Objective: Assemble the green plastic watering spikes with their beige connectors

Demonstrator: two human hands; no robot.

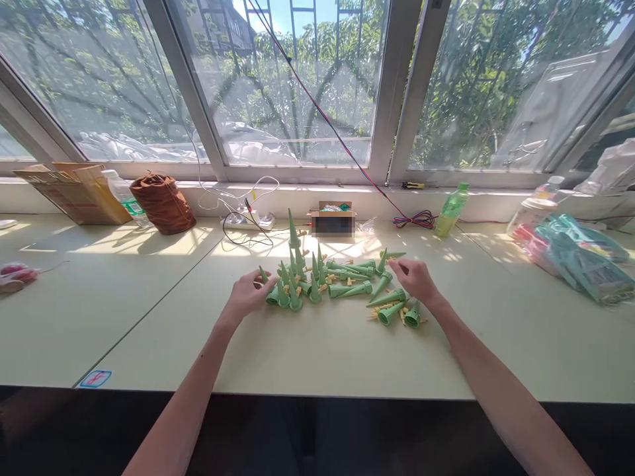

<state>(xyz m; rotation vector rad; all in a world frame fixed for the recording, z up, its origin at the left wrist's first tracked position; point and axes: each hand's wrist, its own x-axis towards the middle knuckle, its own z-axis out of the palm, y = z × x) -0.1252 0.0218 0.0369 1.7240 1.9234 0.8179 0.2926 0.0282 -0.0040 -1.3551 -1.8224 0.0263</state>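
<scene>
Many green plastic watering spikes with pale yellow valve pieces lie across the middle of the table. On the left, a cluster of green spikes (296, 294) stands upright, tips pointing up. My left hand (251, 293) is at that cluster's left edge, thumb and fingers curled around a green spike (263, 274) whose tip shows above them. My right hand (414, 277) is at the right end of the group, its fingers curled and pinched together beside a small upright spike (381, 261); what they hold is hidden. Lying spikes (351, 289) fill the middle, and more spikes (391, 313) lie below my right hand.
Along the window sill stand a cardboard box (82, 198), a clear bottle (127, 201), a brown pouch (163, 205), a power strip (248, 221), a small box (335, 206) and a green bottle (452, 210). Plastic bags (580, 258) lie at right. A sticker (96, 378) marks the front edge.
</scene>
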